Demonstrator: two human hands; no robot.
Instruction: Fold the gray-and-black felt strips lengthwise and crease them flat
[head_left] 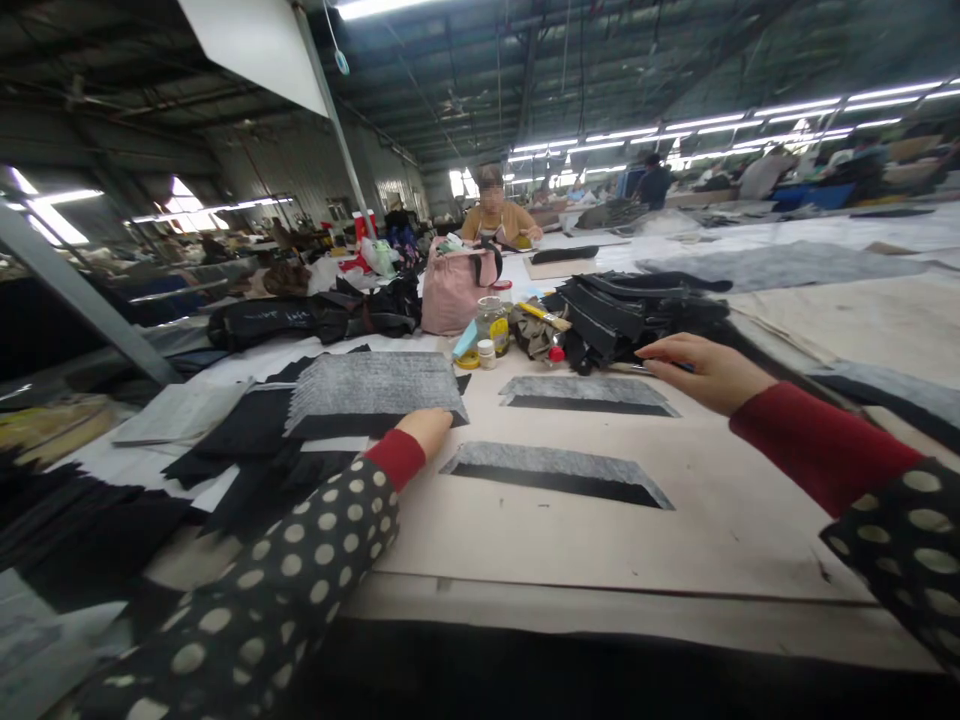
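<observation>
My left hand (429, 430) rests at the lower right corner of a fanned stack of grey fabric pieces with black edges (375, 382). Its fingertips are mostly hidden, so a grip on a piece cannot be made out. Raised over the right side of the board, my right hand (705, 372) has its fingers closed around a slim, dark, pen-like tool whose kind is unclear. Two separate grey-and-black strips lie flat between the hands: a farther strip (589, 392) and a nearer strip (559, 472). Both rest on a pale board (525, 545).
Behind the strips stand a glass jar (493, 325), a small white bottle (487, 353), a yellow-handled brush (545, 317) and a pink bag (457, 288). A black fabric pile (611, 315) lies at back right, more black pieces (247, 440) at left. A co-worker (495, 215) sits across the table.
</observation>
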